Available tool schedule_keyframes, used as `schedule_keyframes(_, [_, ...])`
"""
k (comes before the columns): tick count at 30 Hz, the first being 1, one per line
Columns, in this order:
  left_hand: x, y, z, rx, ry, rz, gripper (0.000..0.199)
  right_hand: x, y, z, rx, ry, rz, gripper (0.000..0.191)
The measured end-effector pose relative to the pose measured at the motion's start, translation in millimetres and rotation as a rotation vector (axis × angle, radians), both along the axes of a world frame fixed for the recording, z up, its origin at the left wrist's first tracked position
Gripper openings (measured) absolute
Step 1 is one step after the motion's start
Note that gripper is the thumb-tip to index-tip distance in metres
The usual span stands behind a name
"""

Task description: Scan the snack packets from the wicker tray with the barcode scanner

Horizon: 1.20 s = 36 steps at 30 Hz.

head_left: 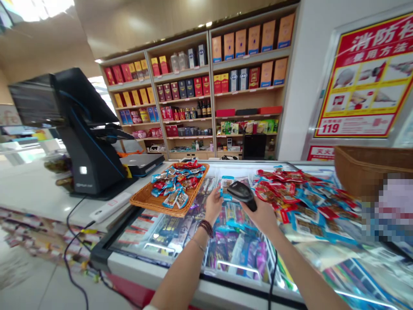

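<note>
My left hand (214, 204) pinches a small blue-edged snack packet (226, 182) above the glass top of the display freezer (155, 254). Wrapped in my right hand (262, 215) is a black barcode scanner (241, 192), its head close to the packet and pointing left. The scanner's cord hangs down past the freezer's front edge. Left of my hands, a wicker tray (146, 196) holds many red and blue snack packets (176, 183). To the right, a loose heap of similar packets (306, 198) lies spread on the glass.
A checkout terminal (90, 142) stands on the white counter at left, with a power strip (109, 206) and black cables beside it. A brown basket (361, 172) is at the right, near a partly blurred-out patch. Stocked shelves (193, 99) line the back wall.
</note>
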<state>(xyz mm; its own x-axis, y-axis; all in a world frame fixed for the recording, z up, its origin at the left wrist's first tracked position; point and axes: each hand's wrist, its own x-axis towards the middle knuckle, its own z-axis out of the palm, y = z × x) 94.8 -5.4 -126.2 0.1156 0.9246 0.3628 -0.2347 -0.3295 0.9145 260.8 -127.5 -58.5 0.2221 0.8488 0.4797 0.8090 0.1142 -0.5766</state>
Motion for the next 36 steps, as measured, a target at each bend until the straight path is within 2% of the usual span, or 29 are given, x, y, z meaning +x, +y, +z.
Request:
schedule_keyframes(7, [-1.4, 2.1, -2.7, 0.0, 0.066, 0.086, 0.05, -2.1, -0.6, -3.2, -0.017, -0.098, 0.01, 0.033])
schedule_keyframes(13, [-0.9, -1.2, 1.7, 0.034, 0.109, 0.086, 0.048, -3.4, -1.7, -3.9, -0.032, -0.156, 0.0, 0.031])
schedule_keyframes(17, [-7.4, -7.4, 11.6, 0.112, 0.239, 0.152, 0.05, 0.4, -3.6, -0.7, -0.071, -0.246, -0.018, 0.027])
schedule_keyframes(24, [-26.3, -25.2, 39.1, 0.188, 0.665, 0.36, 0.062, 4.3, -10.0, 10.6, -0.162, -0.358, -0.05, 0.026])
schedule_keyframes(31, [-28.8, -35.8, 55.8, 0.169, 0.919, 0.423, 0.061, -0.9, -13.7, 13.7, -0.161, -0.375, -0.029, 0.027])
schedule_keyframes(36, [-30.3, -38.5, 60.2, 0.161, 0.976, 0.437, 0.055, 0.5, -13.7, 13.1, -0.164, -0.39, -0.032, 0.026])
